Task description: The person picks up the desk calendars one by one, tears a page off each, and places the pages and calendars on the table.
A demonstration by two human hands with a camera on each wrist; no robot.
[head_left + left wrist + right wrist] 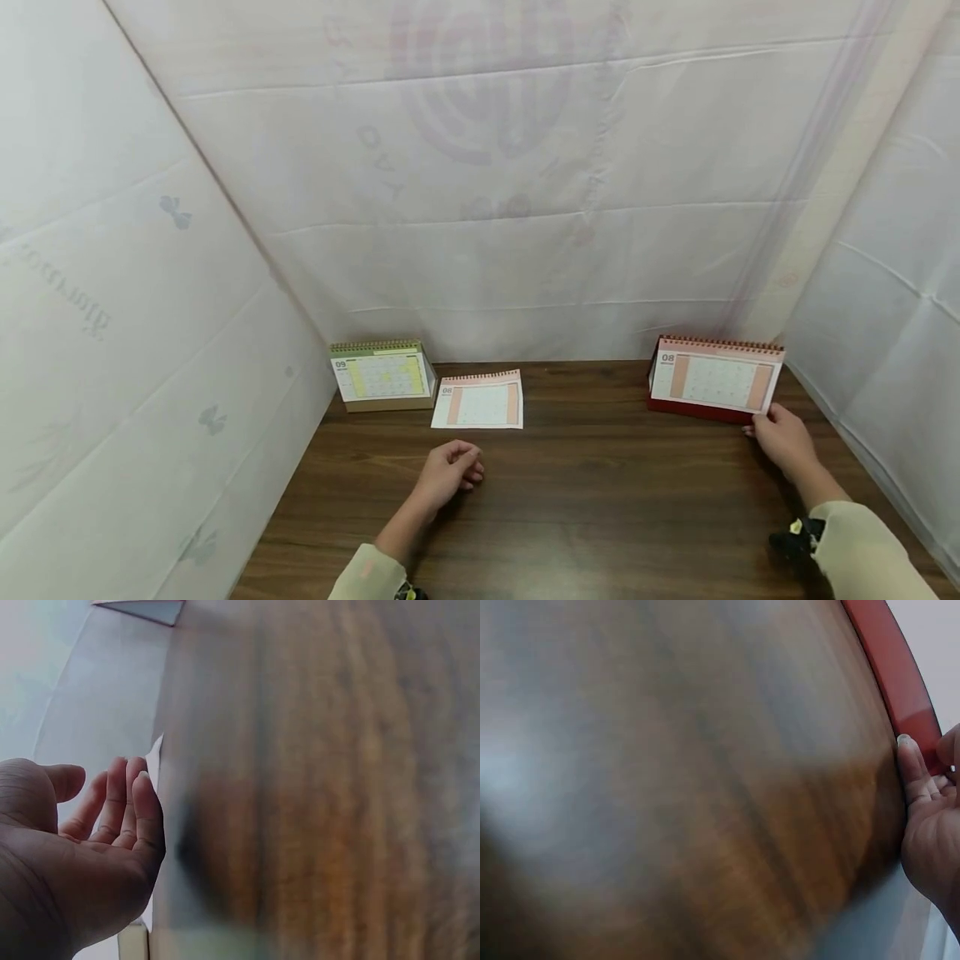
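Observation:
At the back right of the table stands a desk calendar with a red base (701, 408) and a pink-edged page. My right hand (783, 437) grips its lower right corner; in the right wrist view the fingers (913, 761) and thumb lie about the end of the red base (900, 667). My left hand (447, 471) hovers loosely curled over the table and holds nothing, its palm and bent fingers showing in the left wrist view. Just beyond it lies a loose pink-edged calendar page (480, 404) with torn binding holes along its top.
A green-topped desk calendar (382, 375) with a tan base stands at the back left, right beside the loose page. Pale printed cloth (525, 275) walls in the back and both sides of the dark wooden table (585, 492).

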